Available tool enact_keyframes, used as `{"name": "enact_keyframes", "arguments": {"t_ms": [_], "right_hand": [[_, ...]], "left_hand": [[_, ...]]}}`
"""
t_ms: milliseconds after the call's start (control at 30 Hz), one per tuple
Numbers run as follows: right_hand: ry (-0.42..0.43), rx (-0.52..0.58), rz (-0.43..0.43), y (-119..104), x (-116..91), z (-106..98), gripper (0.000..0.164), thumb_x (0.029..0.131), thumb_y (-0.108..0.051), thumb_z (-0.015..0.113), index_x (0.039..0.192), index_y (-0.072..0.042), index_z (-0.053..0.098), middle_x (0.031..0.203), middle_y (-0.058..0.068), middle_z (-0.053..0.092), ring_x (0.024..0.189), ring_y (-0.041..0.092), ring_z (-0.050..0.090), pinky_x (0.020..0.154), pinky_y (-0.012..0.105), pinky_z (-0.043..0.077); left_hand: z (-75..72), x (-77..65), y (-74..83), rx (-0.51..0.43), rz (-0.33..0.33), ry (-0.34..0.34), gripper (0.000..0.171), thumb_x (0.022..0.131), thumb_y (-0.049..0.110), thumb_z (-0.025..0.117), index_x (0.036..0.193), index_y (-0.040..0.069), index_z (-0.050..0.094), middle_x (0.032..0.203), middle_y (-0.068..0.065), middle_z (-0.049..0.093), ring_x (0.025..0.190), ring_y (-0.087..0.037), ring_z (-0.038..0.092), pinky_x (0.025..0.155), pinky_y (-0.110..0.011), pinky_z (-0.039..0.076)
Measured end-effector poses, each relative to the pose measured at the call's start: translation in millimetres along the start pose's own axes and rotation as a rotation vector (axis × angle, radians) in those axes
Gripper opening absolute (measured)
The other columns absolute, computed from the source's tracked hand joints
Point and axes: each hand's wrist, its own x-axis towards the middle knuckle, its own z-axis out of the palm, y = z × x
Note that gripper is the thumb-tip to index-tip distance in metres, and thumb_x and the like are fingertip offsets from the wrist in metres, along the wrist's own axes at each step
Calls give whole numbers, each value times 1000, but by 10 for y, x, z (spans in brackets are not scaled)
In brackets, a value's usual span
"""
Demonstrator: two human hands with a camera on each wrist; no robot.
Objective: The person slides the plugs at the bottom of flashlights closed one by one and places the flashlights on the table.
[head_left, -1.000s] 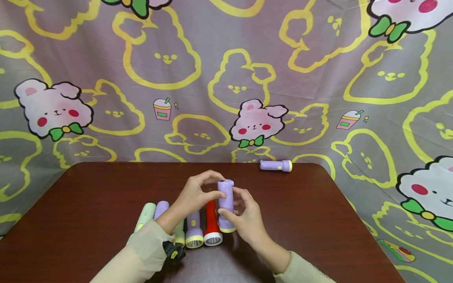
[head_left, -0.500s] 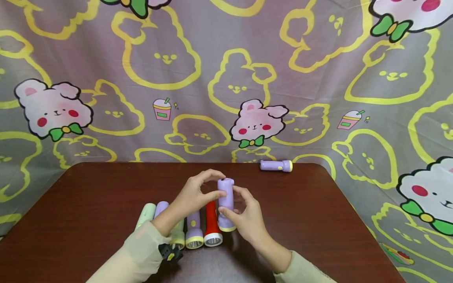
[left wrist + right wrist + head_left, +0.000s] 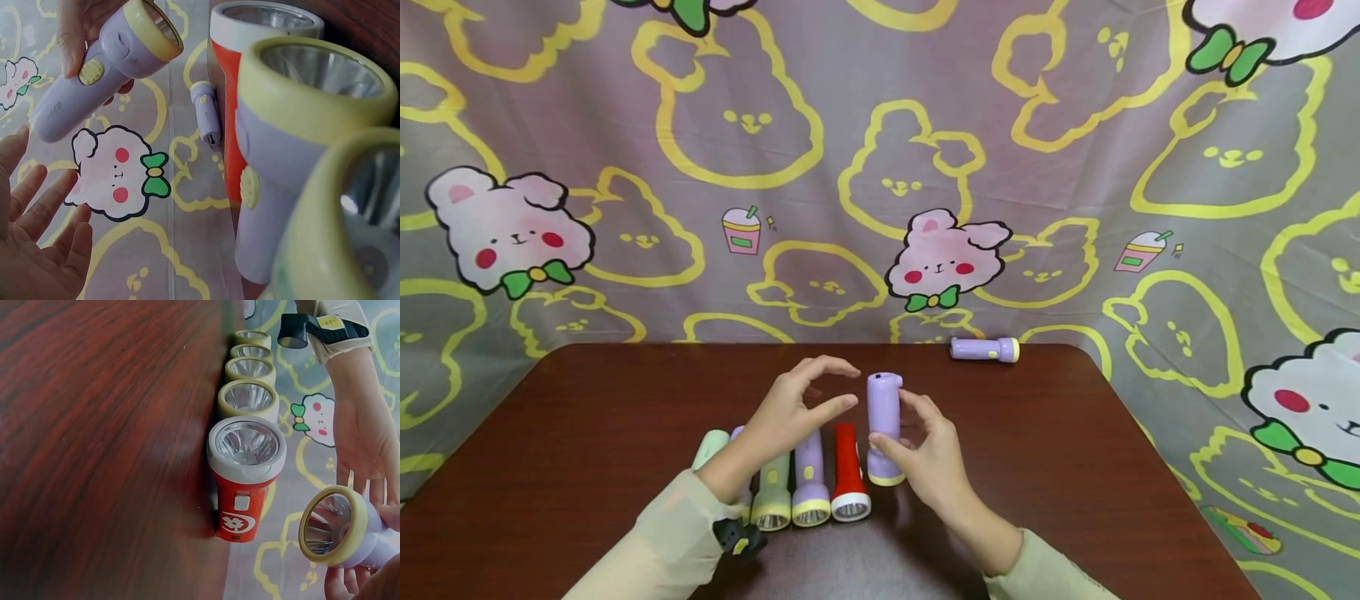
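Note:
My right hand [image 3: 936, 458] grips a light purple flashlight [image 3: 883, 417] near its head, thumb in front and fingers behind. The flashlight is raised over the table, its yellow-rimmed lens end down and its tail up. In the left wrist view, a yellow ridged switch shows on the flashlight [image 3: 94, 81]. My left hand [image 3: 790, 408] is just left of its tail, fingers and thumb spread, with a gap between them and the flashlight. Just left of the held one lies a red flashlight [image 3: 847, 462] with a white head.
A row of flashlights continues leftward: a purple one [image 3: 809, 475], a green one [image 3: 773, 492] and others partly behind my left forearm. Another purple flashlight [image 3: 983, 350] lies at the table's back edge. A patterned cloth [image 3: 820, 192] hangs behind the brown table [image 3: 1037, 467].
My left hand has let go of the purple flashlight's tail and moved left. The right hand still holds it, now slightly farther right and higher.

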Motion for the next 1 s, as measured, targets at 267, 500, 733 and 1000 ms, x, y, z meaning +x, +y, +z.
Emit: {"name": "enact_keyframes", "arguments": {"t_ms": [267,500,733,1000], "right_hand": [[11,-4,5,22,16,-12,52,76,-2,83,124,2,63,102,17,63,91,19,61,76,26,59],[26,1,29,39,25,-29,52,76,0,82,124,4,63,98,17,64,89,16,60,77,23,58],[32,12,38,76,28,-49,51,77,3,81,125,5,62,99,21,69,88,16,64,82,27,58],[28,30,61,96,29,-78,50,78,0,81,125,5,63,105,22,72,91,20,69,81,22,55]], "left_hand": [[-71,-66,-44,33,6,10,30,91,22,73,120,19,67,120,2,68,113,-17,59,87,-47,53],[-153,-157,-78,69,-35,14,26,92,23,72,118,21,67,119,3,67,112,-17,60,87,-43,53],[-241,-251,-141,103,-58,36,27,92,23,72,119,21,67,119,2,67,112,-18,61,87,-44,54],[-351,-372,-211,159,-85,36,28,92,25,72,120,23,66,120,0,66,111,-21,61,86,-45,54]]}}
